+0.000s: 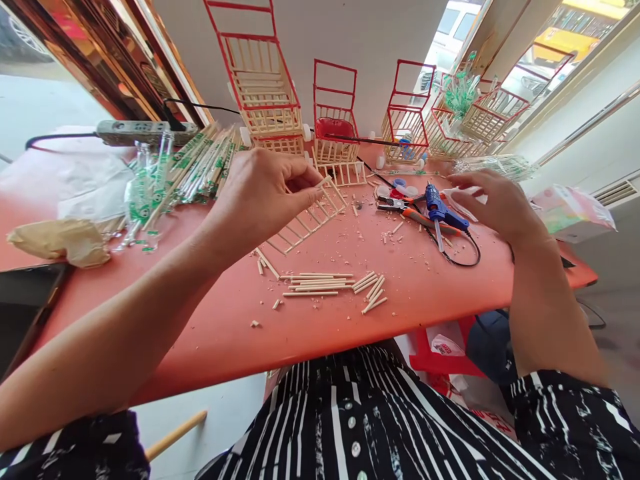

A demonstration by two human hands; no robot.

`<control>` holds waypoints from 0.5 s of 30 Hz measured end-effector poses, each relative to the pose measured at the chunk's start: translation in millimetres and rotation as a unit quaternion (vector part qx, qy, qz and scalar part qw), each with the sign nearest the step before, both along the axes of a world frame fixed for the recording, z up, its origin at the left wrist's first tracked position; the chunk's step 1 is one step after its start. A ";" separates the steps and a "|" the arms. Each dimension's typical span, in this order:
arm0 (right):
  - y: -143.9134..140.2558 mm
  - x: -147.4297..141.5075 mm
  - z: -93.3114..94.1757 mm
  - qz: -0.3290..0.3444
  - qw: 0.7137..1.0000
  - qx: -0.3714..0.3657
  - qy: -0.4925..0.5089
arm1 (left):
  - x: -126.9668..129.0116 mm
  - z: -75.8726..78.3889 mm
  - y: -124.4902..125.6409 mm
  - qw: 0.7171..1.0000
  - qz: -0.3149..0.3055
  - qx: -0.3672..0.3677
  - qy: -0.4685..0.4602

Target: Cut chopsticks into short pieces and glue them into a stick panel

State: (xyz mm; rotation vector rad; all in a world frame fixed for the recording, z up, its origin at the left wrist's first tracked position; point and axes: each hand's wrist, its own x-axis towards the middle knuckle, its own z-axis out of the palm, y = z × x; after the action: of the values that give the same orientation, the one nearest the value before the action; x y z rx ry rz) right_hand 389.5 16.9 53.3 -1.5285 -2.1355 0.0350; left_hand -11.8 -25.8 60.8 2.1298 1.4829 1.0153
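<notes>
Left hand: your left hand [263,193] pinches the far end of a ladder-like stick panel [310,223] between thumb and fingertips, over the middle of the red table [225,327].
Stick panel: it slants from your fingers down toward the near left, its lower end resting on the surface; it lies well in from every edge.
Right hand: your right hand [493,203] hovers loosely spread, palm down, fingers half-extended, holding nothing, just to the right of the blue glue gun [440,210], toward the table's right edge.
Glue gun: it lies on the surface with its black cord [467,257] looping toward the near edge; orange-handled pliers [410,212] lie touching it on the left.
Cut sticks: a loose row of cut sticks [330,283] lies near the near edge, in front of the panel, with chips scattered around.
Far edge: finished red-framed carts [334,127] stand in a line along the far edge, against the wall.
Far left corner: a heap of wrapped chopsticks [195,163] and a power strip [143,131] fill this corner.
Left edge: a crumpled beige bag [60,241] sits here.
Open room: the bare strip of surface along the near edge, left of the cut sticks, and the patch between sticks and cord.
</notes>
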 end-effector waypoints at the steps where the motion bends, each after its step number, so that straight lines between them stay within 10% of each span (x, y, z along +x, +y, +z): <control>1: -5.7 -19.8 7.3 0.026 0.999 0.008 0.023 | 1.0 -1.6 0.3 1.000 -0.008 -0.004 0.001; 7: -13.9 -129.8 8.8 0.215 0.972 -0.058 0.078 | 7.9 -7.7 0.1 0.998 -0.031 -0.027 0.038; 15: -0.6 -159.2 -22.9 0.292 0.943 -0.117 0.104 | 11.6 -21.4 6.8 0.996 -0.070 -0.028 0.043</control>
State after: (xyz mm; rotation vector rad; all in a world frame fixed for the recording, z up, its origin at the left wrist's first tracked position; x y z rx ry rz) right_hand 230.3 16.2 30.4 -0.8960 -2.3870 0.6446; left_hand -0.1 -19.0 39.4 2.2271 1.3622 0.8335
